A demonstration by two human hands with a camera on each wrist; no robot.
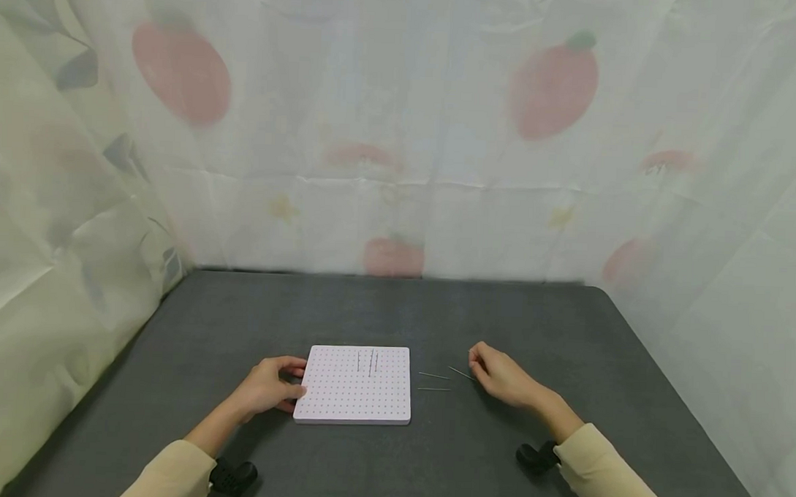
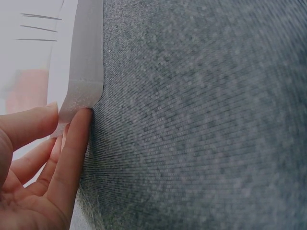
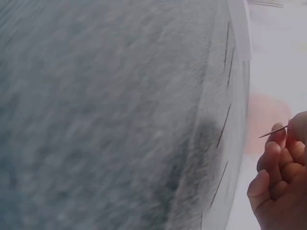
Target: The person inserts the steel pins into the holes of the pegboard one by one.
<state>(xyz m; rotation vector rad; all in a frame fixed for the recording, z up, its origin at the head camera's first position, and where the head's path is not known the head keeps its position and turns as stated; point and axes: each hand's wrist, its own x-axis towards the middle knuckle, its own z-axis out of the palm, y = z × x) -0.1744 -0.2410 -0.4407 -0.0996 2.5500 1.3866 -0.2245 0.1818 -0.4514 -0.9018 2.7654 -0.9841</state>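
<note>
A white pegboard (image 1: 353, 400) with rows of small holes lies on the table. Three thin needles (image 1: 370, 364) stand upright in its far half. At the board's left edge, my left hand (image 1: 271, 383) grips the side, with its thumb (image 2: 36, 122) on the top face and its fingers against the edge. To the right of the board, my right hand (image 1: 499, 373) pinches a thin needle (image 3: 273, 131) between thumb and index finger, its pointed end sticking out. The other fingers are curled. Several loose needles (image 1: 434, 389) lie on the table between the board and this hand.
The dark grey table (image 1: 251, 309) has a ribbed cloth-like surface. A pale curtain (image 1: 402, 132) printed with fruit hangs behind it and along both sides. Each wrist wears a black camera mount (image 1: 233, 478) near the sleeve.
</note>
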